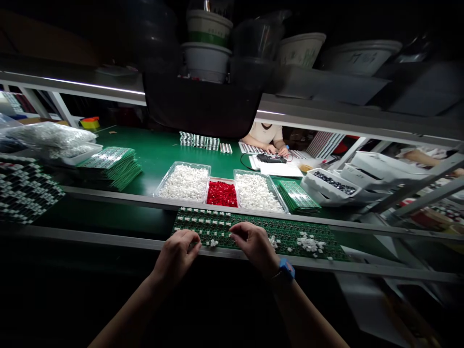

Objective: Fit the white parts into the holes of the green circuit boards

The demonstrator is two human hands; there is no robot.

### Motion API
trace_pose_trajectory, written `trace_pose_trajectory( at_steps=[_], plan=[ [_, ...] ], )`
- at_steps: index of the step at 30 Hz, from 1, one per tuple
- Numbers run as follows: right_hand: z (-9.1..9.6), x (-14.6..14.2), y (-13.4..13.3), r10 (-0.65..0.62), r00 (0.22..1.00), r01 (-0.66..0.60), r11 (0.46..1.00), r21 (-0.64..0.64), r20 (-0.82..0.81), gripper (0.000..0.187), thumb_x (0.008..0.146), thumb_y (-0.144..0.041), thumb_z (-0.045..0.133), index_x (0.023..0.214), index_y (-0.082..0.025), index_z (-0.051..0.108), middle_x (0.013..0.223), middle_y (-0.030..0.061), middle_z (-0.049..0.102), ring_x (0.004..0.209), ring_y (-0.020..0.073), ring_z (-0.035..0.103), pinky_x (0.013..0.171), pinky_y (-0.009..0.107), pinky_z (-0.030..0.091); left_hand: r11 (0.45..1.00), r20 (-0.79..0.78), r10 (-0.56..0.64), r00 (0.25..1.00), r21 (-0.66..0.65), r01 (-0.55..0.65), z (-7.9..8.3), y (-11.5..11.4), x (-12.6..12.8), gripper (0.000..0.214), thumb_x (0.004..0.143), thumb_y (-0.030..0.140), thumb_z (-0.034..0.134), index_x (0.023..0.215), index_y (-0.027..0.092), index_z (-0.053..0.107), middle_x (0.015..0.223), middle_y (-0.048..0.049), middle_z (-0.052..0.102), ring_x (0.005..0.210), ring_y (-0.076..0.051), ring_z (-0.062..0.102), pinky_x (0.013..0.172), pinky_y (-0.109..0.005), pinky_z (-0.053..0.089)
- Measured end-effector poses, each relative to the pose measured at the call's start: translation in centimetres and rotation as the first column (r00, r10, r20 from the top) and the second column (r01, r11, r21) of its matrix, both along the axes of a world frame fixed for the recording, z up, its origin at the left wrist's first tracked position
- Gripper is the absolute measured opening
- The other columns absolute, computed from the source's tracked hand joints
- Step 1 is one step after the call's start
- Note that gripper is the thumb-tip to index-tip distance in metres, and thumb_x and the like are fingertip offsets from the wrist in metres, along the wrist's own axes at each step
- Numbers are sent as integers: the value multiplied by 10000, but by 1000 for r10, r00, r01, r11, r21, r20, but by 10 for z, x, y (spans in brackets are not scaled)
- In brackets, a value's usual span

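A long green circuit board panel (253, 223) lies in front of me, with rows of small white plastic pieces fitted on its left part. My right hand (255, 246) is closed in a pinch over the middle of the panel, a small white plastic piece (230, 235) at its fingertips. At the panel's front left edge my left hand (177, 253) is also closed, thumb against curled fingers; what they hold, if anything, is hidden. Loose white pieces (213, 243) lie between the hands. A larger loose heap (310, 243) rests on the panel's right part.
Behind the panel stand a left tray of white pieces (155, 193), a red-piece tray (222, 179) and a right white-piece tray (286, 209). Board stacks (108, 164) (299, 195) flank them. A metal rail (145, 245) runs along the front. Across the bench, a person (266, 135) works.
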State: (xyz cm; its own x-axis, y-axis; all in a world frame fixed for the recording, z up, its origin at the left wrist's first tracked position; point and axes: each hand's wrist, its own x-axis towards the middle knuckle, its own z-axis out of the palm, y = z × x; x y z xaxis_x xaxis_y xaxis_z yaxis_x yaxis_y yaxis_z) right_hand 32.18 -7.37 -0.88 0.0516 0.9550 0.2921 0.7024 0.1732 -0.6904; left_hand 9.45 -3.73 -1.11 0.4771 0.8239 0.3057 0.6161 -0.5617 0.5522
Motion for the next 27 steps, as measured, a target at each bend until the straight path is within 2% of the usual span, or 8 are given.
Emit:
trace_pose_trajectory(
  at_steps=[4,8,13,17,23,27],
  plan=[
    [6,-5,3,5,997,-5,1000,4,78,96,789,-129,594,792,-175,678,813,35,667,722,145,626,682,236,476,998,116,39,992,-58,-33,-5,0,-3,128,824,199,499,793,183,622,707,-6,649,630,-148,603,609,-243,472],
    [11,-11,6,-3,978,11,999,-39,206,124,828,-166,569,818,-182,691,836,37,644,709,142,617,675,238,460,995,261,48,964,-95,-24,-11,-1,-7,217,857,257,493,947,177,673,888,-48,710,781,-168,657,715,-253,513],
    [12,-15,7,-28,934,73,991,-115,355,156,855,-183,542,842,-191,697,868,44,641,742,154,621,682,245,444,979,235,53,971,-203,-4,-4,-9,-15,202,841,313,552,886,180,697,817,-34,727,717,-179,670,645,-251,525],
    [13,-16,9,-17,925,75,987,-139,378,140,840,-168,558,832,-199,694,886,43,650,764,152,623,693,239,436,971,272,61,960,-237,5,-3,-16,-22,222,849,306,540,907,179,712,811,-36,743,723,-183,685,698,-271,542],
    [16,-18,11,-11,925,84,981,-176,379,135,834,-158,566,835,-195,695,900,47,652,785,158,625,705,241,434,915,406,124,905,-401,54,-8,-19,-29,328,853,339,546,1115,163,639,800,-36,743,700,-172,695,647,-264,563],
    [15,-18,12,-15,927,89,980,-181,374,133,835,-161,564,834,-193,694,897,46,653,774,156,622,701,242,430,886,449,176,876,-459,57,-10,-19,-32,295,831,365,583,1021,157,669,875,-60,748,771,-197,708,678,-280,576]
  ],
)
